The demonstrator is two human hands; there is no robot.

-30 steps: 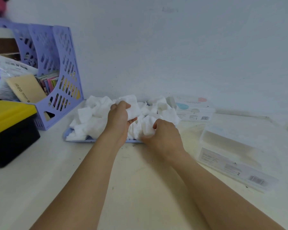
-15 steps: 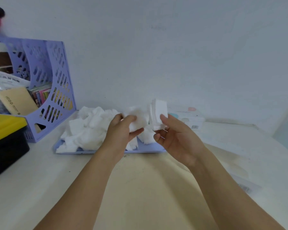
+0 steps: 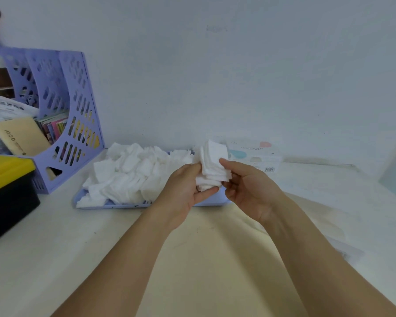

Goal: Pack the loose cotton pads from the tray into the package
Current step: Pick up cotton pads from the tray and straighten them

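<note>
A stack of white cotton pads [image 3: 213, 164] is held upright above the front of the lilac tray [image 3: 114, 204]. My left hand [image 3: 188, 186] grips the stack's lower left side and my right hand [image 3: 245, 184] pinches its right side. More loose white pads [image 3: 133, 172] lie heaped in the tray's left part. The clear plastic package [image 3: 350, 250] lies low at the right, mostly hidden behind my right forearm and blurred.
A lilac perforated file holder [image 3: 62, 110] with papers stands at the left against the wall. A yellow-and-black box [image 3: 7, 191] sits in front of it. A white printed carton [image 3: 256, 156] lies behind the tray on the right.
Both hands lifted off the heap with pads. The two bunches have come together into one stack held between both hands, and the view shifted so the package slid down to the right.
</note>
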